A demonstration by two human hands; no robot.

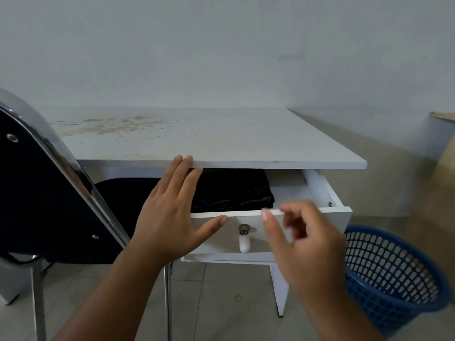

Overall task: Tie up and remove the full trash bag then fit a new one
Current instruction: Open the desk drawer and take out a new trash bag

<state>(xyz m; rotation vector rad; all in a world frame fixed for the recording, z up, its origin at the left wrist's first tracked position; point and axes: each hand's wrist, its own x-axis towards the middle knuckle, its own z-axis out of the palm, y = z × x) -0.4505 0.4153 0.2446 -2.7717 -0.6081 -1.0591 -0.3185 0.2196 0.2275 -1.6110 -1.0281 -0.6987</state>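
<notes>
A stack of folded black trash bags [234, 190] lies in the left part of a pulled-out white drawer [320, 193] under the desk top. My left hand [170, 210] hovers flat with straight fingers over the drawer's left corner, fingertips near the desk edge and the bags. In front of the drawer's face my right hand [302, 232] is blurred, its fingers loosely curled and holding nothing. A blue mesh waste basket [394, 279] stands on the floor at the right, with no bag in it.
The white desk [197, 139] has a stained top and stands against a grey wall. A lock and a white knob [244, 243] sit on the drawer front. A black chair with a chrome frame [49, 188] stands close at the left. The floor is tiled.
</notes>
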